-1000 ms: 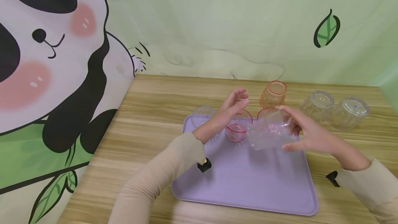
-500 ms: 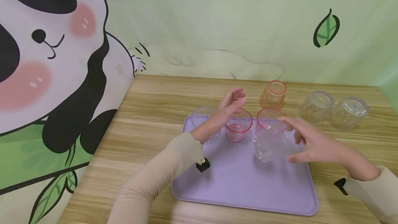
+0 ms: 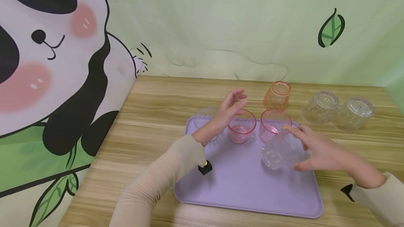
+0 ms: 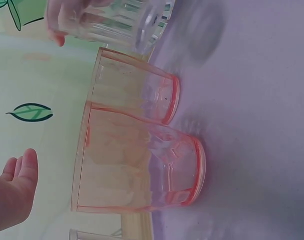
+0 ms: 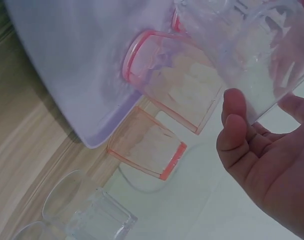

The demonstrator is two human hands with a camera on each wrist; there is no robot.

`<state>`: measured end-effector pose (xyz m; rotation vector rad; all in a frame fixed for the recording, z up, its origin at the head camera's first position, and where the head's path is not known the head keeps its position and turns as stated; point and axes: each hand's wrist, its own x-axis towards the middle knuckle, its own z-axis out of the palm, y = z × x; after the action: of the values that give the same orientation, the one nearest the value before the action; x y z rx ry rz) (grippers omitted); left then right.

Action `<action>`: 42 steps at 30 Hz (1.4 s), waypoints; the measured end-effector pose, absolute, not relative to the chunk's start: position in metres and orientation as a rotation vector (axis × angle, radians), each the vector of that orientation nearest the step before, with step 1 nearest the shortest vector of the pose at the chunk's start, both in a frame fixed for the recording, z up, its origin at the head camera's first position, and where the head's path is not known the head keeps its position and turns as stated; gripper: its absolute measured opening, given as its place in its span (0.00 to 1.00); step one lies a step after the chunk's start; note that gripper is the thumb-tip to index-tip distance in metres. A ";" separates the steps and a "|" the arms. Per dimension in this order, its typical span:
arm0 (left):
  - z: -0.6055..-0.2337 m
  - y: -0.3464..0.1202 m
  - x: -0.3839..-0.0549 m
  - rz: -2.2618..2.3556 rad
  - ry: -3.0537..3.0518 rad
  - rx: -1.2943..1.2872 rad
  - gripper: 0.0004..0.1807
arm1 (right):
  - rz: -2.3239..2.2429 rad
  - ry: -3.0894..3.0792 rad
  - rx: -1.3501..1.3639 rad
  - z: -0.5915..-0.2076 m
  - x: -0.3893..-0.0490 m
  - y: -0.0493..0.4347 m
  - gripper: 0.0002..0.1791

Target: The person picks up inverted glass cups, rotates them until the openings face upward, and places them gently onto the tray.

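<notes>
My right hand (image 3: 325, 150) holds a clear cup (image 3: 274, 154) by its sides, tilted with its base toward the lilac tray (image 3: 246, 188). In the right wrist view the fingers (image 5: 235, 132) curl against the clear wall of this cup (image 5: 242, 55). Two pink-tinted cups (image 3: 242, 134) (image 4: 141, 160) stand upright, rims up, along the tray's back part. My left hand (image 3: 228, 109) hovers beside the left pink cup, fingers loosely bent and holding nothing. Partly behind the left wrist, another clear cup (image 3: 204, 116) stands at the tray's back left corner.
Behind the tray an orange cup (image 3: 277, 96) stands upside down on the wooden table (image 3: 157, 115). Two clear cups (image 3: 320, 108) (image 3: 352, 115) sit upside down to the back right. A green wall hanging (image 3: 205, 27) with a panda borders the table.
My right hand has moved down and slightly right with the clear cup, whose base has swung toward the tray, uncovering the right pink cup. My left hand has shifted slightly left.
</notes>
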<state>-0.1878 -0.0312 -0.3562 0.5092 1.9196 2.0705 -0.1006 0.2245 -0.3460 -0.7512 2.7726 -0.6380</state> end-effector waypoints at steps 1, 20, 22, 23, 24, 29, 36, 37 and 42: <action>-0.356 -0.031 -0.188 2.075 1.917 0.507 0.25 | -0.614 2.779 -0.745 -0.346 -0.100 0.224 0.54; -0.356 -0.020 -0.199 1.998 2.006 0.476 0.25 | -0.452 2.836 -0.761 -0.357 -0.098 0.223 0.52; -0.356 -0.018 -0.200 1.997 2.011 0.468 0.25 | -0.448 2.829 -0.752 -0.357 -0.097 0.222 0.52; -0.356 -0.018 -0.201 1.998 2.013 0.465 0.25 | -0.449 2.826 -0.748 -0.357 -0.097 0.222 0.52; -0.356 -0.017 -0.201 1.995 2.017 0.462 0.25 | -0.449 2.825 -0.746 -0.357 -0.097 0.221 0.52; -0.359 -0.014 -0.202 2.005 2.015 0.455 0.25 | -0.433 2.843 -0.785 -0.360 -0.096 0.219 0.52; -0.359 -0.013 -0.203 2.002 2.012 0.443 0.25 | -0.385 2.862 -0.833 -0.364 -0.095 0.218 0.52; -0.359 -0.012 -0.203 2.004 2.007 0.442 0.24 | -0.376 2.863 -0.839 -0.365 -0.095 0.218 0.52; -0.359 -0.012 -0.203 2.009 1.993 0.433 0.24 | -0.337 2.869 -0.853 -0.366 -0.094 0.217 0.52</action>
<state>-0.2032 -0.0118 -0.3590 0.4334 1.9926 2.0089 -0.0942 0.2166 -0.3660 -0.8529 2.8687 -0.3374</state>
